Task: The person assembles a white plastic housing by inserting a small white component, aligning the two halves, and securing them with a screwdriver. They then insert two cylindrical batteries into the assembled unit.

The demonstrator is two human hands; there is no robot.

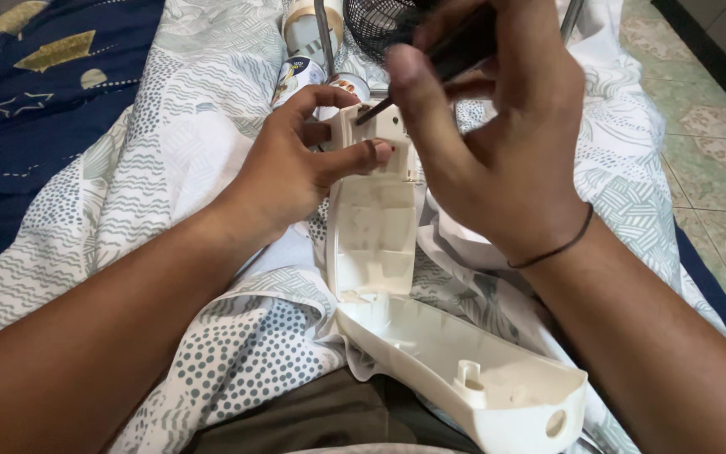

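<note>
Nearest the camera lies a white plastic housing shell (464, 357), hollow side up, with a short round screw post standing inside it and a round hole in its near end wall. It rests on the person's lap, over a patterned bedsheet (203, 109) of white, grey-green dots and wavy lines, with a strip of dark cloth showing below it at the bottom edge.

Both bare forearms reach in from the lower corners. The right wrist wears a thin dark band (552, 248).

Just beyond the shell, and touching its far end, stands a white plastic casing (373, 231), upright and slightly tilted, its recessed compartments facing the camera. The left hand (296, 164) is clamped on the upper part of this casing, thumb across the front and fingers curled over the top left corner.

The right hand (497, 143) is closed around a dark-handled screwdriver (430, 71), held slanting downward to the left. Its tip meets the top of the casing, close to the left fingertips.

Farther off, behind the hands, two spray cans (308, 50) with pale printed bodies lie on the bed. Beside them is the black wire grille of a fan (376, 25), partly hidden by the right hand. A dark blue blanket (52, 76) with yellow shapes covers the far left, and a pale tiled floor (703, 109) shows at the right.
</note>
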